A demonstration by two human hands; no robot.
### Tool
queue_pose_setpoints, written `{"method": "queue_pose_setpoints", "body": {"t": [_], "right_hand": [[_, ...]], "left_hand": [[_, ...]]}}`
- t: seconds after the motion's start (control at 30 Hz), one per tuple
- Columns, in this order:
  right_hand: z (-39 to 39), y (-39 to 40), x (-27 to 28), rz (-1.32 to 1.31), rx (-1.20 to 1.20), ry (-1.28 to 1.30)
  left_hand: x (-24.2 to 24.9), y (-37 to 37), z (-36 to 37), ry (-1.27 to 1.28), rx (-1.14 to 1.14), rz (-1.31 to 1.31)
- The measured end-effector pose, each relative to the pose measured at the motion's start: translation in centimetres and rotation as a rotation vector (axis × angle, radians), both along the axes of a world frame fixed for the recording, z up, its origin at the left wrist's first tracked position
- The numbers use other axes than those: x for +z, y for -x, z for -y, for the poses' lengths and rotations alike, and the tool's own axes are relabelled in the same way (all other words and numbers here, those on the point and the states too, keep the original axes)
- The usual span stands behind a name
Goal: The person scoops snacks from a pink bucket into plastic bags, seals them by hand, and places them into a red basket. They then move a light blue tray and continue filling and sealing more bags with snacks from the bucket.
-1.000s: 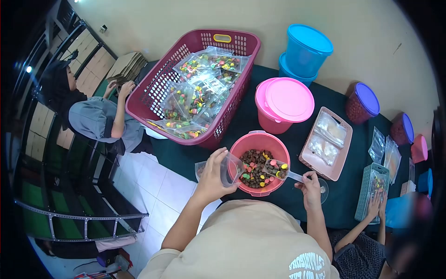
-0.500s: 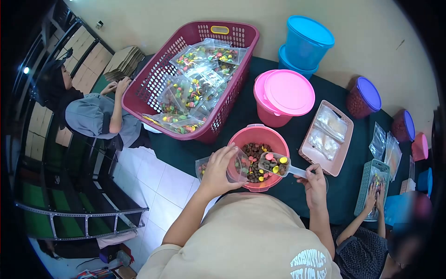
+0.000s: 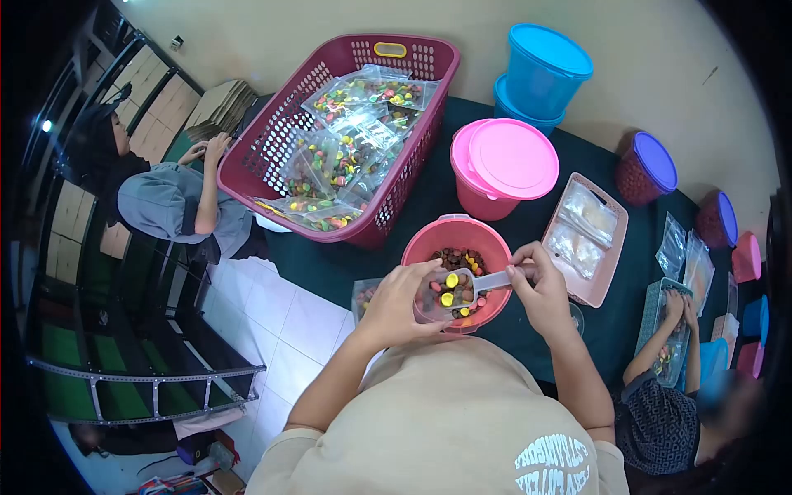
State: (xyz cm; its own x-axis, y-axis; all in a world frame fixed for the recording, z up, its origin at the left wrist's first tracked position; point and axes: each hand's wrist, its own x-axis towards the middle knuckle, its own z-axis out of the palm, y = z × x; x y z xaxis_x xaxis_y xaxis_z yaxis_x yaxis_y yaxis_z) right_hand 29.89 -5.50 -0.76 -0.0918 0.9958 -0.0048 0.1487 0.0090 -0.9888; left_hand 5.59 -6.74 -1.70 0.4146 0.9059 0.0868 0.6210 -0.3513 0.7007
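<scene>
The left hand (image 3: 394,309) has its fingers around a clear cup (image 3: 424,308); the right hand (image 3: 540,289) grips a scoop (image 3: 480,282) by its handle. Coloured pieces (image 3: 450,281) in the scoop are at the cup's mouth, above the pink bowl (image 3: 427,241).

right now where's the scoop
Head view, right of centre: the scoop is in the right hand over the pink bowl, by the cup in the left hand.

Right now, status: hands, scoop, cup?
Left hand holding clear cup. Right hand gripping scoop. Scoop loaded, at cup's mouth, over pink bowl. No obstruction seen.
</scene>
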Motion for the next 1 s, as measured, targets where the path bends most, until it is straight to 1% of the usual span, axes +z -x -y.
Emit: {"method": "queue_pose_setpoints", "body": {"t": [0.03,0.07,0.1,0.13,0.17,0.23,0.27,0.3,0.33,0.37,0.4,0.43,0.47,0.5,0.53,0.57,0.6,0.63,0.67,0.7,0.73,0.77,0.8,0.83,0.87,0.9,0.97,1.0], "right_hand": [[-0.2,0.3,0.9,0.015,0.032,-0.029],[-0.2,0.7,1.9,0.017,0.027,-0.023],[-0.2,1.1,3.0,0.061,0.053,-0.098],[-0.3,1.5,4.1,0.103,0.086,-0.176],[-0.4,1.6,5.5,0.105,0.097,-0.176],[-0.6,1.9,8.2,0.381,0.33,-0.636],[-0.6,2.1,9.5,0.379,0.34,-0.637],[-0.6,2.2,10.6,0.423,0.412,-0.717],[-0.6,2.1,11.3,0.47,0.482,-0.796],[-0.5,1.7,11.4,0.476,0.482,-0.798],[-0.3,0.9,11.4,0.44,0.387,-0.861],[0.0,0.2,11.3,0.403,0.294,-0.923],[0.5,-0.5,11.5,0.28,0.229,-0.921],[1.0,-1.4,10.8,0.282,0.231,-0.916],[1.3,-2.3,9.7,0.143,0.089,-0.899],[1.7,-2.8,8.6,0.006,-0.056,-0.879],[2.1,-2.7,7.5,0.009,-0.06,-0.875],[2.4,-2.6,6.3,-0.019,-0.174,-0.684],[2.4,-2.4,5.1,-0.048,-0.282,-0.492],[2.0,-2.0,4.0,0.159,-0.278,-0.42],[1.4,-1.5,2.8,0.408,-0.221,-0.364],[0.5,-0.3,1.7,0.553,-0.182,-0.446],[-0.2,0.8,0.3,0.622,-0.122,-0.365],[-1.1,1.5,-2.1,0.731,-0.053,-0.406],[-1.7,2.4,-3.5,0.854,0.008,-0.366],[-1.9,3.3,-4.4,0.854,0.002,-0.361],[-2.3,4.8,-5.9,1.048,0.159,-0.158],[-2.1,5.2,-6.8,1.049,0.157,-0.16]], "left_hand": [[1.2,0.0,-0.3,0.001,-0.005,-0.001],[2.6,-0.1,-0.6,0.118,-0.065,0.054],[3.5,0.1,-1.0,0.236,-0.119,0.112],[4.0,0.4,-1.8,0.313,-0.215,0.224],[5.0,0.4,-2.3,0.549,-0.277,0.41],[4.9,0.9,-4.1,0.601,-0.448,0.502],[5.0,0.8,-4.7,0.743,-0.495,0.601],[4.7,0.8,-4.8,0.74,-0.491,0.605],[4.2,0.8,-5.1,0.877,-0.565,0.76],[3.7,0.7,-5.3,1.015,-0.642,0.913],[3.3,1.1,-5.4,1.097,-0.638,0.938],[2.6,1.9,-5.6,1.095,-0.645,0.939],[1.7,2.9,-5.7,1.007,-0.596,0.889],[1.2,3.8,-5.6,0.923,-0.543,0.84],[1.9,4.2,-4.8,0.79,-0.458,0.83],[2.3,4.9,-4.0,0.797,-0.46,0.831],[2.7,5.6,-3.2,0.669,-0.26,0.678],[2.8,6.1,-2.6,0.536,-0.064,0.522],[2.2,6.6,-2.1,0.539,-0.066,0.523],[1.1,7.0,-1.8,0.501,0.039,0.442],[0.1,7.2,-1.5,0.461,0.143,0.36],[-0.6,7.2,-1.3,0.463,0.139,0.357],[-1.3,7.0,-1.2,0.527,0.22,0.405],[-2.1,6.9,-1.2,0.591,0.301,0.451],[-3.2,7.1,-1.4,0.603,0.316,0.457],[-3.7,7.0,-1.5,0.606,0.31,0.454],[-4.2,6.6,-1.9,0.639,0.318,0.455],[-4.3,6.5,-1.9,0.637,0.317,0.456]]}}
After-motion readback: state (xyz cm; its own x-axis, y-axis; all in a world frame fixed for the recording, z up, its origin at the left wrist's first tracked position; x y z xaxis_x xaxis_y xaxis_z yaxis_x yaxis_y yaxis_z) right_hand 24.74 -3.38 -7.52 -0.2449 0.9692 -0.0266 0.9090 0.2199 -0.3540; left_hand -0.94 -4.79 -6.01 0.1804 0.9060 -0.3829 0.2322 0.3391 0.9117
